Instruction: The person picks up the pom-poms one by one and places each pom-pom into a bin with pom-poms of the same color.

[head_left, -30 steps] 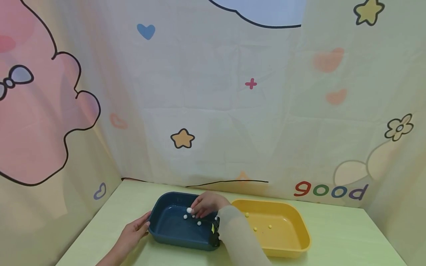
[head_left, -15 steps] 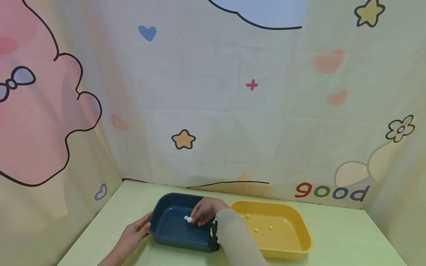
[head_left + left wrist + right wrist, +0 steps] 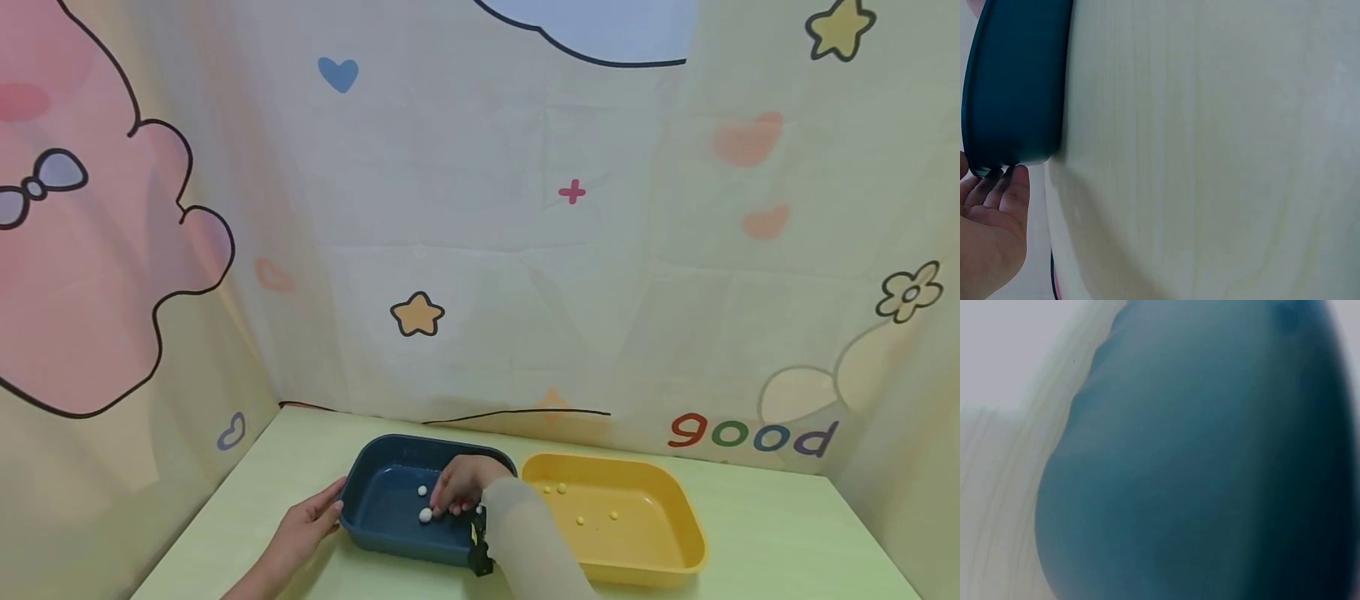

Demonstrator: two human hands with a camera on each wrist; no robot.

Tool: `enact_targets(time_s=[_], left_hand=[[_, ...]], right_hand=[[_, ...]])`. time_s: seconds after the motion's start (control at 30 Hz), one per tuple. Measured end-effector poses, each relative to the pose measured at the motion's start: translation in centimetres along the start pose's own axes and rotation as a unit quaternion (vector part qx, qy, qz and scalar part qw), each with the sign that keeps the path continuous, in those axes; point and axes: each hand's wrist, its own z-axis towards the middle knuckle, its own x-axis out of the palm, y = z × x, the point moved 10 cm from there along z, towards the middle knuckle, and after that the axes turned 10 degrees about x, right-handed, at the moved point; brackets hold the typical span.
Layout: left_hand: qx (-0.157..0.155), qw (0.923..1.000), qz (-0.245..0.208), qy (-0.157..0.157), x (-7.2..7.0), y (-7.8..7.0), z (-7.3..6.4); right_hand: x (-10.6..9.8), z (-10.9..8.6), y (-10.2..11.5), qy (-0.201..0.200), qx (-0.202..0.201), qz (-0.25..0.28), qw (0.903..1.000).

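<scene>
In the head view, my left hand point(image 3: 303, 523) holds the left end of a dark blue tray point(image 3: 408, 546) by its rim and outer wall. The left wrist view shows bent fingers point(image 3: 1015, 190) against that wall. My right hand point(image 3: 463, 483) reaches down inside the tray, a white ball point(image 3: 425, 516) pinched at its fingertips. Just behind lies a smaller white ball point(image 3: 422, 491) on the tray floor. The right hand and sleeve hide part of the tray's right side. Blurred blue tray wall point(image 3: 1166, 456) fills most of the right wrist view.
Right of the blue tray stands a yellow tray point(image 3: 686, 542) with several small yellow balls point(image 3: 580, 521) inside. Both trays sit on a pale green table point(image 3: 772, 533). A printed cloth point(image 3: 480, 208) hangs behind the table. A black wrist strap point(image 3: 480, 542) overlaps the blue tray's near right corner.
My right hand has carried the pinched white ball toward the near side of the blue tray. My left hand keeps its place on the tray's left end.
</scene>
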Motion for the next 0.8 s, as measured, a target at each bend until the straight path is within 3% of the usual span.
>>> enact_targets(time_s=[0.23,0.53,0.8], left_hand=[[0.001,1.0000,-0.002,0.002,0.0,-0.2,-0.1],[-0.004,1.0000,0.001,0.000,0.0,-0.2,-0.1],[-0.007,1.0000,0.000,0.001,0.0,0.0,0.0]], right_hand=[[-0.2,-0.1,-0.1,-0.010,0.004,0.005,0.9999],[-0.3,-1.2,0.6,0.022,-0.023,0.040,0.9987],[-1.1,-1.5,1.0,0.026,-0.039,0.062,0.9970]])
